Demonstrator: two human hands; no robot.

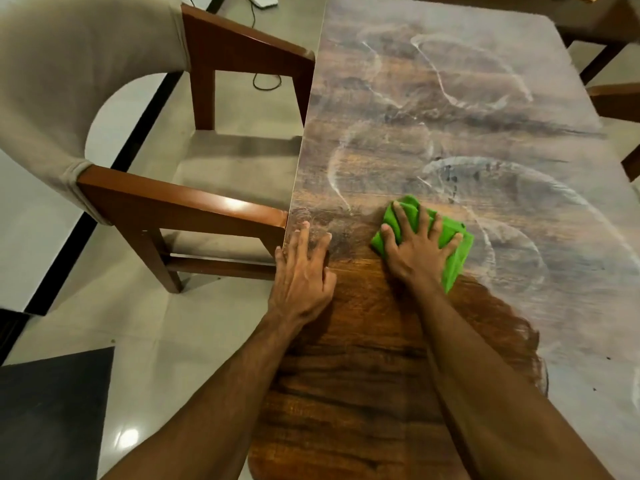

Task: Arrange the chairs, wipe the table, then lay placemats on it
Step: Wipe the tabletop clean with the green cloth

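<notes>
A long wooden table (450,109) fills the middle and right of the view, dusty grey with curved wipe streaks over its far part and dark and clean near me. My right hand (417,249) presses flat on a folded green cloth (453,251) at the border between the clean and dusty areas. My left hand (303,271) rests flat with fingers spread at the table's left edge, holding nothing. An armchair (104,109) with beige upholstery and a brown wooden frame stands at the left side, its armrest ends touching the table edge.
Parts of other wooden chairs (616,102) show past the table's right edge. A black cable (266,81) and a white device lie on the tiled floor behind the armchair. A dark mat (52,410) covers the floor at the bottom left.
</notes>
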